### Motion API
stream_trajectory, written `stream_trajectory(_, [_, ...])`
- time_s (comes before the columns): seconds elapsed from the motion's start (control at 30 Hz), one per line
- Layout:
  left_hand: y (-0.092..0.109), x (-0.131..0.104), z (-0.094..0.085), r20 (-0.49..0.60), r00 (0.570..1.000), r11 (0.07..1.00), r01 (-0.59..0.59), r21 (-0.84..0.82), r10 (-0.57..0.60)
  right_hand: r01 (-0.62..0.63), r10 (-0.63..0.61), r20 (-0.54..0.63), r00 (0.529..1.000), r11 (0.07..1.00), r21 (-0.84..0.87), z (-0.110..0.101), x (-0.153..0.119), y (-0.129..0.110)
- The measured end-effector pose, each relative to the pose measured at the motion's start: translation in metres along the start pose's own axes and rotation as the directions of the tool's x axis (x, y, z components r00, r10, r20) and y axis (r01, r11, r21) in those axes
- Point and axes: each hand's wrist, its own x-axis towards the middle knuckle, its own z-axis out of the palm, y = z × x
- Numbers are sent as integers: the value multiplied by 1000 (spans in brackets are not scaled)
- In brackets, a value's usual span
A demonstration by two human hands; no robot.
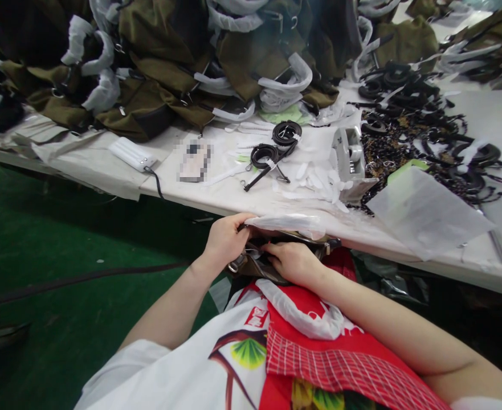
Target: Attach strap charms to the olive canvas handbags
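An olive-brown bag (270,269) with a metal zipper lies open against my body at the table's front edge. My left hand (228,239) is closed on the bag's left rim, beside a handle wrapped in white film (287,224). Inside the bag's opening, my right hand (291,262) has its fingers bent and pressed together; what they hold, if anything, is hidden. A second wrapped handle (304,313) hangs over the red apron.
Olive bags (148,97) are piled along the back of the white table (233,199). Coiled black straps (272,151), a phone (195,161), a white power bank (131,154), a grey dispenser (351,159) and a heap of black straps (408,122) lie nearer.
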Motion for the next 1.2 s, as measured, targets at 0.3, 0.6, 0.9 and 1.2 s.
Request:
stream_trajectory(0.3, [-9, 4, -6, 2, 1000, 994, 16, 109, -16, -39, 40, 10, 999, 997, -65, -1, -4, -4])
stream_trajectory(0.6, [2, 6, -3, 502, 864, 982, 62, -180, 38, -357, 386, -43, 922, 886, 296, 12, 7, 16])
stream_trajectory(0.9, [12, 1, -2, 518, 855, 961, 129, -245, 18, -322, 344, -73, 936, 922, 217, 7, 11, 14])
stream_trajectory(1.2, [3, 11, -4, 466, 882, 978, 33, -205, 68, -70, 79, -63, 995, 988, 141, 6, 13, 11])
